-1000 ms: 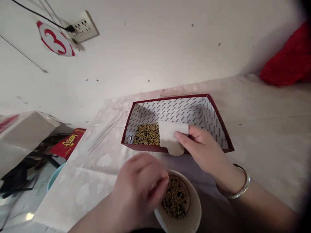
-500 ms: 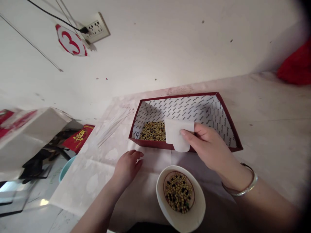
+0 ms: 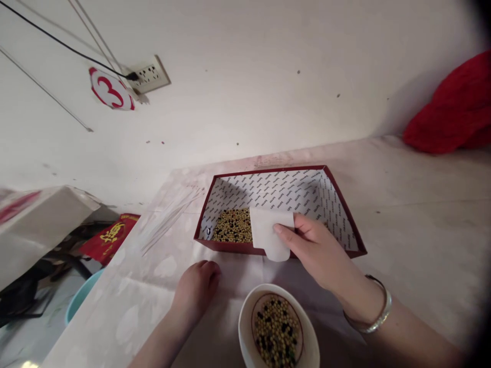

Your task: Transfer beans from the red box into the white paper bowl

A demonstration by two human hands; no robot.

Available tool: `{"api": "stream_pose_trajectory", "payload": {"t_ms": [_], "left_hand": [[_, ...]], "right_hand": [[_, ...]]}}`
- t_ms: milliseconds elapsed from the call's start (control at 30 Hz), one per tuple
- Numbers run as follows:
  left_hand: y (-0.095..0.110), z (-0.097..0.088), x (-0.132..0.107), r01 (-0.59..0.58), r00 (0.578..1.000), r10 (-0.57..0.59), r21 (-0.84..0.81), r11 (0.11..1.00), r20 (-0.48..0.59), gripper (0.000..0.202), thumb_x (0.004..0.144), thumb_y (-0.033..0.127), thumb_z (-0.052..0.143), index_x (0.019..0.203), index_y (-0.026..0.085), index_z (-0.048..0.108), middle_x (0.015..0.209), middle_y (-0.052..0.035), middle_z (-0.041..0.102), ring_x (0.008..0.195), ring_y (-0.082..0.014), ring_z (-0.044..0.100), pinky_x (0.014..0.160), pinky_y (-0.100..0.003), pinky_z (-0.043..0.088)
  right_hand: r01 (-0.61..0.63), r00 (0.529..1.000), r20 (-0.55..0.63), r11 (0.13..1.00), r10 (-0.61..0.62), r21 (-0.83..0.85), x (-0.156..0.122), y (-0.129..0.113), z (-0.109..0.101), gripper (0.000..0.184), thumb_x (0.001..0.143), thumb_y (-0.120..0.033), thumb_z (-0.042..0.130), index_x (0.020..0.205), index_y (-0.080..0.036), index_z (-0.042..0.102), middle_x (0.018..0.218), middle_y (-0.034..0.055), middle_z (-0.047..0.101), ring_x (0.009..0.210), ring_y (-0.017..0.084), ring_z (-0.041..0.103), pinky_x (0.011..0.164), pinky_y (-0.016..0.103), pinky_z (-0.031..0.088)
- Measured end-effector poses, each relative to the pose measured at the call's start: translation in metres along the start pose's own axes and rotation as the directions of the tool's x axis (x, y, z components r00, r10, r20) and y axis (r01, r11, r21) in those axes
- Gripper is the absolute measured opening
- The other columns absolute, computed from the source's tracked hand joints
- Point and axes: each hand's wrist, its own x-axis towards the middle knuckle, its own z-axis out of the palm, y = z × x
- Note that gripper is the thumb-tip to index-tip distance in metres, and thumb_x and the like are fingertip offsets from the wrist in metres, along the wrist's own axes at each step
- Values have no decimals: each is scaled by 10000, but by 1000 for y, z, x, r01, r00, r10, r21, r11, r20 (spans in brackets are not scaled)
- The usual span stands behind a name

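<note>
My right hand pinches a stiff white piece of card with a rounded tab at its lower edge. The card hangs over the near side of a dark red box, which has a printed white lining. Yellow and black beans lie on the box floor at its left; the card and hand hide part of the inside. My left hand is curled closed over the cloth, left of centre, and nothing shows in it. Between my forearms stands a white bowl with mixed beans in its bottom.
A pale cloth covers the table. Thin clear plastic strips lie left of the box. A red cloth bundle sits at the far right by the wall. Off the left edge are a red bag and a turquoise basin.
The view has shifted, so the table things sit lower and a little left. My left hand's fingers have curled in. The right hand keeps its grip on the card over the box.
</note>
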Motion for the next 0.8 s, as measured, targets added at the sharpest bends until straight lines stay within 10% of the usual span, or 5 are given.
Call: {"api": "stream_pose_trajectory", "payload": {"t_ms": [200, 433, 633, 800], "left_hand": [[41, -42, -14, -212, 947, 138, -239, 948, -291, 87, 783, 154, 524, 744, 218, 568, 741, 22, 620, 679, -116, 585, 609, -226, 464], [101, -62, 3, -501, 666, 268, -151, 852, -696, 176, 771, 83, 559, 904, 197, 561, 829, -19, 632, 782, -132, 601, 684, -266, 512], [110, -47, 25, -572, 495, 358, 13, 820, -792, 423, 725, 35, 620, 1103, 183, 504, 829, -25, 670, 822, -158, 611, 745, -323, 517], [109, -42, 33, -582, 443, 406, 89, 809, -799, 501, 710, 6, 636, 1172, 137, 494, 840, -39, 695, 813, -149, 612, 763, -301, 516]], "right_hand": [[-7, 1000, 9, 999, 7, -33, -2, -1, 0, 201, 848, -374, 491, 816, -201, 588, 776, 14, 613, 736, 178, 580, 627, 284, 477], [21, 1000, 20, 993, -19, -119, -2, -12, 0, 173, 833, -306, 477, 764, -187, 582, 720, 11, 595, 728, 180, 566, 624, 288, 462], [51, 996, 75, 997, -47, -50, -2, -15, -1, 140, 820, -252, 473, 761, -206, 591, 735, 0, 599, 739, 173, 568, 664, 295, 466], [64, 994, 92, 998, -63, -8, -1, -14, -3, 160, 836, -263, 471, 810, -221, 623, 797, 9, 625, 787, 182, 582, 694, 298, 468]]}}
